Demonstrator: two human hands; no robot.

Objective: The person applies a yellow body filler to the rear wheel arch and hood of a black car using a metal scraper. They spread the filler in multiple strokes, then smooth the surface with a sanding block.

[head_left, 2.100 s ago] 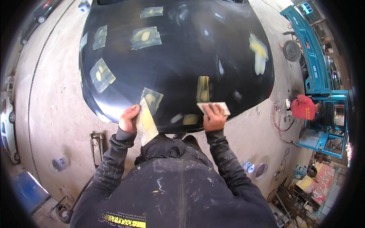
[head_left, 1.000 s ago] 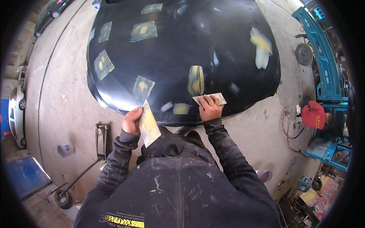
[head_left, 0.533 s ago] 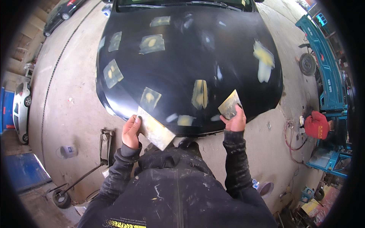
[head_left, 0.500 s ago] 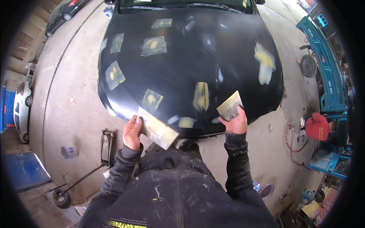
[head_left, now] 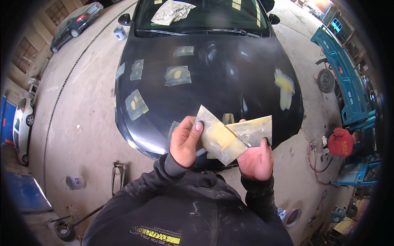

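Observation:
My left hand (head_left: 183, 144) is closed on a flat rectangular putty spreader (head_left: 216, 132), thumb on top, its face smeared with yellow body filler. Between the fingers and thumb of my right hand (head_left: 257, 162) is a second putty spreader (head_left: 254, 132), grey with a yellow streak along its far edge. The left plate overlaps the inner end of the right one; whether they touch is hard to tell. Both are held above the near edge of a black car hood (head_left: 221, 88). Filler patches mark it, among them a rectangular one (head_left: 184, 76) and a long one (head_left: 284, 84).
A pale cloth (head_left: 172, 11) lies on the windshield. Buckets stand at the hood's far left (head_left: 120, 33) and nearer left (head_left: 74, 183), near a floor jack (head_left: 119, 176). To the right are a blue truck bed (head_left: 338, 67), a loose hose (head_left: 315, 164) and a person in a red top (head_left: 340, 142).
My hands have come together from apart, bringing the two spreaders across each other. The left hand moved right. The view has tilted up, showing more of the windshield and the cloth.

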